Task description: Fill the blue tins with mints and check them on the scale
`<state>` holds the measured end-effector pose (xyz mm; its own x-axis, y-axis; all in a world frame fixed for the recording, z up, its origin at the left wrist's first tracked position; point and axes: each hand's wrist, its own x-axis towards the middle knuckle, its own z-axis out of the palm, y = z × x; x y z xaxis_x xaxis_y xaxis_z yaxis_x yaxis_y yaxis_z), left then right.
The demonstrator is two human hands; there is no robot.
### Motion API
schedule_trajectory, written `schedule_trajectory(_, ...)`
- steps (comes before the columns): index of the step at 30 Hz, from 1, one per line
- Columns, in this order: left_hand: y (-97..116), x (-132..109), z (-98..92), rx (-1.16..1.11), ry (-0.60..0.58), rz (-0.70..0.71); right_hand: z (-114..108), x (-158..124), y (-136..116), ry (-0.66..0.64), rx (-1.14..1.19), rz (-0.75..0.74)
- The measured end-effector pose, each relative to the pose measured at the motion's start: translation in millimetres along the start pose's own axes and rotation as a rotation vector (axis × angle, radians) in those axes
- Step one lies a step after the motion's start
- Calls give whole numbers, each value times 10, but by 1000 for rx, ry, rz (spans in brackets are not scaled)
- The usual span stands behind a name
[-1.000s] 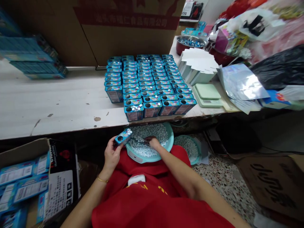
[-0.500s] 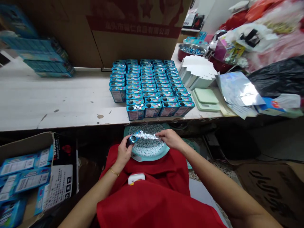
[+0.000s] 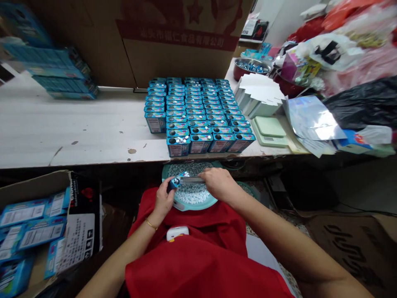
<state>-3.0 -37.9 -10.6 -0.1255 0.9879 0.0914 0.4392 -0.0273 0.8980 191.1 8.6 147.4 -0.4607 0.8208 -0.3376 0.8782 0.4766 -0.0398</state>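
Note:
My left hand (image 3: 163, 198) is closed around a small blue tin (image 3: 172, 185), tilted, with its open hole turned to the right. My right hand (image 3: 219, 183) grips a narrow scoop (image 3: 192, 180), whose far end reaches the mouth of the tin. A few white pellets show at the hole and on the tin's edge. Both hands are over a turquoise basin (image 3: 203, 206) on the lap, full of small white candy pellets (image 3: 194, 196). Part of the scoop's handle is hidden inside my right fist.
Rows of blue tins (image 3: 200, 142) stand on the white table (image 3: 108, 136), some with pellets on top. To their right are a pale green scale (image 3: 270, 128) and stacked white cards (image 3: 260, 93). A carton (image 3: 80, 231) of blue boxes sits at lower left.
The scoop, heaped with white pellets before, now looks nearly bare. My right hand has moved slightly left and turned over, bringing the scoop against the tin's hole.

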Motion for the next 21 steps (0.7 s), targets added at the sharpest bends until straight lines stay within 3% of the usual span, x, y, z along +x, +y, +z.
schedule_trajectory(6,-167,-41,-73,-339,59,-116,90,-178,320,162,102,105)
schedule_trajectory(11,-132,-17,65,-430,-1,-114,219,-192,461,194,150,176)
schedule_trajectory(16,-40,57,130,-457,-43,-80,263,-158,328,165,127,142)
schedule_trajectory(21,10,44,15,-374,-34,-60,227,-115,59,122,57,79)
